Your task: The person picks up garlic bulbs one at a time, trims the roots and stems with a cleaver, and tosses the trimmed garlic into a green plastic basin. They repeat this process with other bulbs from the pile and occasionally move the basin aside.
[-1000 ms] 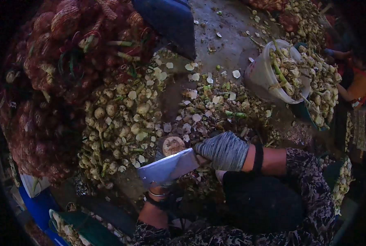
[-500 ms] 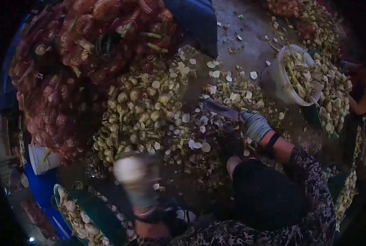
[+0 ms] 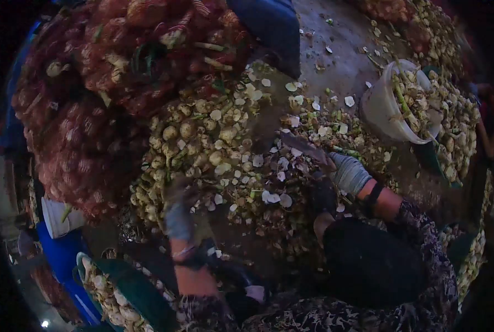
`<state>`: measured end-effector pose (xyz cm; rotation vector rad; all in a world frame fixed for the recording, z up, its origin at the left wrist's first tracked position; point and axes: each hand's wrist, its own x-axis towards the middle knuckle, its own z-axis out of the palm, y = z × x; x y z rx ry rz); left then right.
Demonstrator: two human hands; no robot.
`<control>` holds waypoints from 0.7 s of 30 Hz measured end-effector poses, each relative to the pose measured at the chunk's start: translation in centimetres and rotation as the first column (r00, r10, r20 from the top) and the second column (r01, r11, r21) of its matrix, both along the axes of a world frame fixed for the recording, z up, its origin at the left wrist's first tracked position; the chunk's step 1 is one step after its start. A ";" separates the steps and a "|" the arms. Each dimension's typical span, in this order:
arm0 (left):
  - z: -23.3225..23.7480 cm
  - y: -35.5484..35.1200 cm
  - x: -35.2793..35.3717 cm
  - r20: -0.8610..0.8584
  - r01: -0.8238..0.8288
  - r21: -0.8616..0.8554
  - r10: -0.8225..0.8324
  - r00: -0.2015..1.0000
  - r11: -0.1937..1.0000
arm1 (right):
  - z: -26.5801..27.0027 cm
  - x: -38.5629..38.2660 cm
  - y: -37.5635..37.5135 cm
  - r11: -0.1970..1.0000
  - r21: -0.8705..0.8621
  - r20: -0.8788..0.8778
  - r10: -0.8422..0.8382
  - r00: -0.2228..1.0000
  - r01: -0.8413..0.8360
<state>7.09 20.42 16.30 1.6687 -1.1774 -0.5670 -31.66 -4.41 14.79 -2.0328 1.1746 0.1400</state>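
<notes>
My right hand (image 3: pixel 349 172), in a grey glove, is closed around a dark, flat-bladed tool (image 3: pixel 305 146) whose blade points left over the trimmings. My left hand (image 3: pixel 179 220), also gloved, is smeared by motion at the lower edge of the garlic bulb pile (image 3: pixel 202 135); its fingers cannot be made out, nor whether it holds anything. Cut pieces and peelings (image 3: pixel 277 196) lie between the two hands, beside the bulbs.
Red mesh sacks (image 3: pixel 81 149) fill the upper left. A white bucket (image 3: pixel 382 108) of trimmings stands at the right by more garlic. At lower left are a white container (image 3: pixel 61 218) and a green-edged container (image 3: pixel 130 285) of garlic. Another person's arm (image 3: pixel 485 130) shows far right.
My left hand has moved up toward the pile, and the pale round shape at it no longer shows. My right hand still grips the tool. The view has shifted slightly.
</notes>
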 end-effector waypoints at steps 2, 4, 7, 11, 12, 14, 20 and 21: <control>-5.3 -4.2 -0.3 0.068 -0.051 0.216 0.037 0.997 0.975 | -0.8 -1.1 -0.2 0.998 -0.014 -0.007 0.058 0.998 -0.058; -8.7 -8.7 -2.0 -0.605 -0.080 0.306 0.259 0.753 0.949 | -1.4 -1.8 -0.4 0.993 -0.032 -0.019 0.116 0.993 -0.117; -14.6 -12.7 -1.8 -0.176 -0.211 0.619 0.394 0.902 0.757 | -1.5 -1.7 -0.2 0.998 0.039 -0.073 0.061 0.995 -0.058; -12.6 -17.1 -5.4 0.602 -0.510 0.754 -0.126 0.788 0.415 | -0.3 -0.2 -0.5 0.993 0.115 -0.021 0.038 0.999 -0.035; -12.8 -17.9 -5.4 0.596 -0.505 0.757 -0.122 0.794 0.415 | -0.1 0.1 -0.6 0.986 0.163 -0.011 0.026 1.000 -0.024; -12.9 -18.8 -5.6 0.647 -0.556 0.736 -0.163 0.745 0.386 | -0.6 0.6 -1.1 0.989 0.107 -0.036 0.102 0.994 -0.098; -10.2 -12.3 -4.2 0.323 -0.070 0.691 -0.220 0.921 0.720 | 1.7 3.2 -0.7 0.979 0.057 0.015 0.193 0.981 -0.194; -8.1 -11.4 -5.1 0.580 0.006 0.438 -0.288 0.762 0.899 | 2.5 3.8 -0.6 0.971 0.062 0.042 0.227 0.973 -0.229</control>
